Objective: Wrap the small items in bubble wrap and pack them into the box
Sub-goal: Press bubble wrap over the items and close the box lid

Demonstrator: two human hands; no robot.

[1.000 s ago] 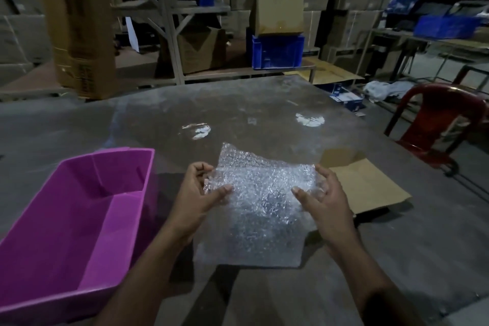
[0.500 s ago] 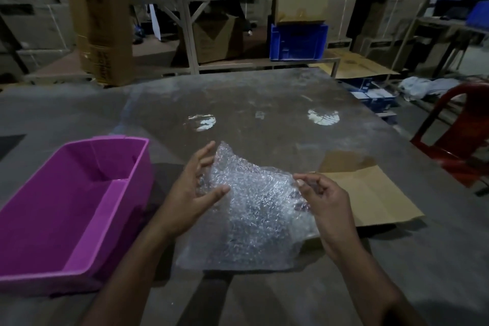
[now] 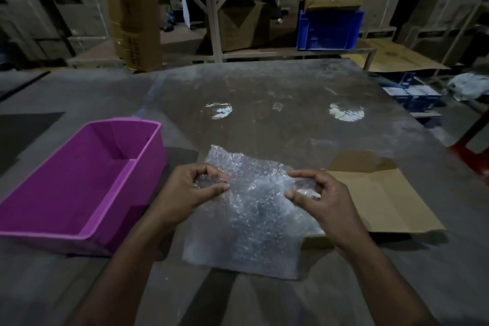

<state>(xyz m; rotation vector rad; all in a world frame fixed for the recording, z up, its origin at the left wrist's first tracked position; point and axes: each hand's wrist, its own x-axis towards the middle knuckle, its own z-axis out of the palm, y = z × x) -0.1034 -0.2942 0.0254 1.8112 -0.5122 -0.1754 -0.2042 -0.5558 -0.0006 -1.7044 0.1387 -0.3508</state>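
we observe a sheet of bubble wrap lying on the grey table, its near edge flat and its far edge lifted off the surface. the left hand pinches the sheet's left side between thumb and curled fingers. the right hand pinches the right side in the same manner, with a fold of the wrap caught between thumb and forefinger. the two hands are apart, one at each side of the sheet, level with one another. we cannot tell whether any small item lies under or within the wrap. a purple box stands on the table to the left of the left hand, near but not touching it; what we see of its inside shows bare walls and floor. a flat piece of brown cardboard lies on the table to the right, its near-left corner under the edge of the wrap. a blue crate sits on a shelf beyond the table.
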